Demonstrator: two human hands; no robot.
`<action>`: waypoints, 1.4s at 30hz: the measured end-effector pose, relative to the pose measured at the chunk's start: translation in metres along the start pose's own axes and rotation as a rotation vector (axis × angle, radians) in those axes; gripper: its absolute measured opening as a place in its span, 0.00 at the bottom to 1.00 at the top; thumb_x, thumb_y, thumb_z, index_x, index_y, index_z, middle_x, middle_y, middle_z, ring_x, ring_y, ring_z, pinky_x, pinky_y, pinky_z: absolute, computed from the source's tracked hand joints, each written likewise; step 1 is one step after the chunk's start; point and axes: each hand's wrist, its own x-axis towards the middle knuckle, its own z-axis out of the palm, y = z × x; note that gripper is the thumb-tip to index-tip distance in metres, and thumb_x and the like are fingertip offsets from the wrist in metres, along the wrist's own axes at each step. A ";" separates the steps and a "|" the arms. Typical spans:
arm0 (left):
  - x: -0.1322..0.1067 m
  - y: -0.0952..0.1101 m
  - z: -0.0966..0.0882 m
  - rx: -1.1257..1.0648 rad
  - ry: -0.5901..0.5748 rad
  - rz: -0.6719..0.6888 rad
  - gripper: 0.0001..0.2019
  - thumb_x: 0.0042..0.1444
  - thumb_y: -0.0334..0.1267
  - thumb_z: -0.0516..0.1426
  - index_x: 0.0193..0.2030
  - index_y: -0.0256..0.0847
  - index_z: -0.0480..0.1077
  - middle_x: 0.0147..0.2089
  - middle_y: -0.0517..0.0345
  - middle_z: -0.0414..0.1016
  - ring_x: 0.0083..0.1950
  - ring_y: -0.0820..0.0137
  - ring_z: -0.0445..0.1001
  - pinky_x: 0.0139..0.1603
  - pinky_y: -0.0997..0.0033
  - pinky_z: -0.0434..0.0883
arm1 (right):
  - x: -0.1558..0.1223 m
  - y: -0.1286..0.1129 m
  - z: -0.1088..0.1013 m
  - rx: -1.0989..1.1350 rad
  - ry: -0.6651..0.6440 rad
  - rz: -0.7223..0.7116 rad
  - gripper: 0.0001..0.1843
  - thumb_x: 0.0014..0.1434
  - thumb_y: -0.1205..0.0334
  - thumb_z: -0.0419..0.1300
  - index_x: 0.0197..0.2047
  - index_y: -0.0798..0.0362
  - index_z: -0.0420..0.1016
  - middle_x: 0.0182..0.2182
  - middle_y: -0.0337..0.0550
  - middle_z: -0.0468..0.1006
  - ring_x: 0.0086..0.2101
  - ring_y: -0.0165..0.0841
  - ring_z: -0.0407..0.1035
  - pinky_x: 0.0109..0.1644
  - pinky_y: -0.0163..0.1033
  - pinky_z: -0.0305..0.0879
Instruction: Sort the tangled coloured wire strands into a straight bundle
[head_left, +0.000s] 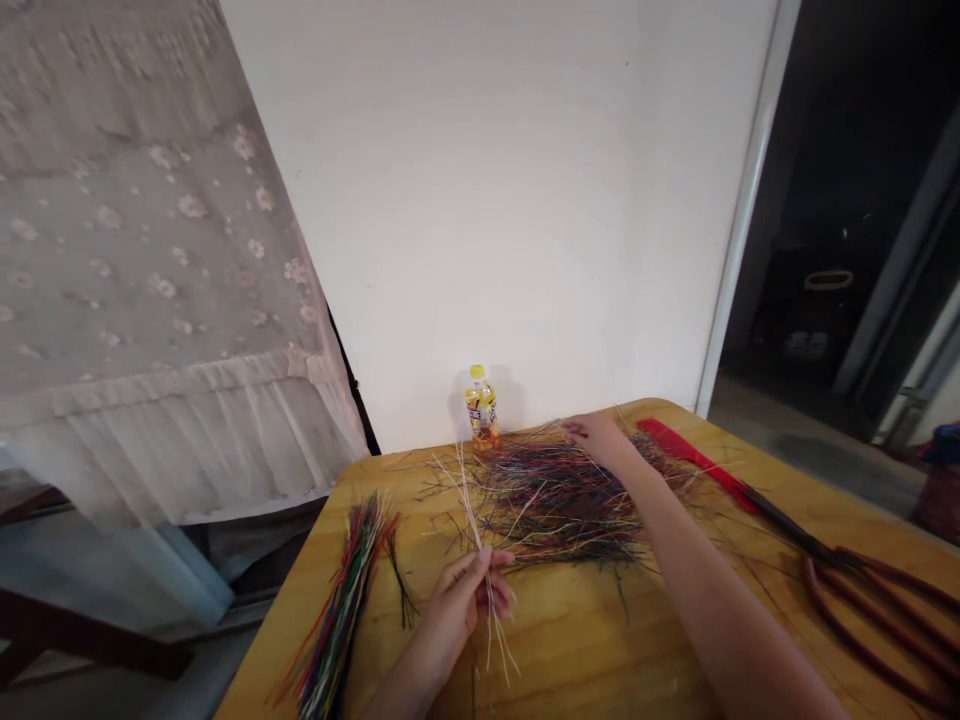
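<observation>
My left hand (469,590) is closed on a few thin white wires (471,515), pinched between thumb and fingers. The wires stick out above and below the grip. My right hand (596,438) reaches over the far side of a loose pile of multicoloured wires (562,495), its fingertips pressed together at a pale strand along the pile's back edge. Whether that strand is gripped or only touched is hard to make out. Left of my left hand lies a sorted bundle of coloured wires (349,600), with a small dark bundle (401,575) beside it.
A plastic bottle with a yellow cap (482,410) stands at the table's back against the white wall (510,200). Large scissors (810,545) with a red cover (697,455) over the blades lie on the right. The wooden table (570,640) ends near a curtain (165,260) at left.
</observation>
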 end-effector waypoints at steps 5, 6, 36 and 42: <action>-0.001 0.002 0.002 -0.016 0.002 0.006 0.24 0.40 0.56 0.64 0.33 0.34 0.76 0.21 0.56 0.74 0.22 0.75 0.69 0.25 0.76 0.64 | 0.000 -0.012 -0.016 0.533 0.270 0.040 0.10 0.53 0.61 0.61 0.38 0.55 0.76 0.37 0.47 0.81 0.38 0.37 0.76 0.44 0.41 0.73; -0.001 0.002 0.002 -0.017 0.005 0.006 0.24 0.40 0.56 0.64 0.33 0.33 0.77 0.21 0.56 0.74 0.21 0.75 0.69 0.25 0.76 0.64 | -0.001 -0.017 -0.019 0.697 0.335 0.044 0.11 0.50 0.59 0.64 0.37 0.55 0.76 0.35 0.47 0.81 0.37 0.38 0.76 0.43 0.42 0.73; 0.003 0.003 -0.004 -0.053 0.092 0.107 0.22 0.43 0.54 0.64 0.36 0.36 0.77 0.34 0.50 0.78 0.35 0.67 0.74 0.41 0.68 0.67 | -0.037 -0.124 0.043 1.098 -0.522 0.101 0.19 0.40 0.56 0.70 0.31 0.52 0.67 0.31 0.38 0.77 0.36 0.34 0.75 0.45 0.41 0.69; 0.001 0.001 -0.003 0.090 0.058 0.134 0.25 0.45 0.57 0.61 0.37 0.34 0.75 0.19 0.61 0.68 0.21 0.75 0.63 0.25 0.74 0.61 | -0.039 -0.122 0.052 1.121 -0.638 0.101 0.21 0.38 0.55 0.72 0.31 0.54 0.68 0.30 0.35 0.75 0.34 0.32 0.74 0.46 0.42 0.69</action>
